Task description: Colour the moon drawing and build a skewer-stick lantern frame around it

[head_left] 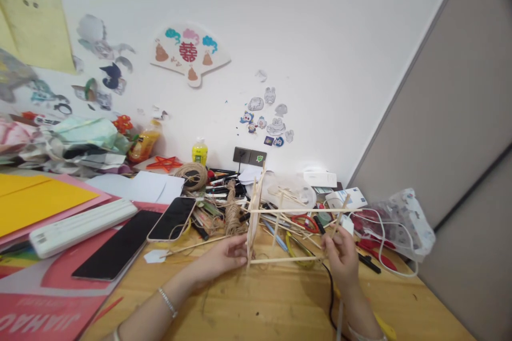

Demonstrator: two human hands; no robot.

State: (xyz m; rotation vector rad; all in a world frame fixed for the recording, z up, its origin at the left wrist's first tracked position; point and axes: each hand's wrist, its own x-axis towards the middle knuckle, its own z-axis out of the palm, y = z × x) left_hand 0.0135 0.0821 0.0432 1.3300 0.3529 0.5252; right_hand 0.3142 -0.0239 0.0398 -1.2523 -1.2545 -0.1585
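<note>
A frame of thin wooden sticks point(280, 234) stands on the wooden desk point(260, 309), with flat slats upright at its left end and long skewers running to the right. My left hand point(224, 258) grips the bottom of the left end, fingers curled round the slats. My right hand point(340, 256) pinches the right end, where an upright stick meets the lower skewer. A bracelet sits on my left wrist. A black cable runs under my right hand.
Behind the frame lie loose sticks, pens, twine rolls point(192, 173) and a red-handled tool point(306, 221). To the left are a phone point(172, 218), a black tablet point(116, 250), a white power strip point(80, 226) and coloured paper. A plastic bag point(400, 218) sits right, by the wall.
</note>
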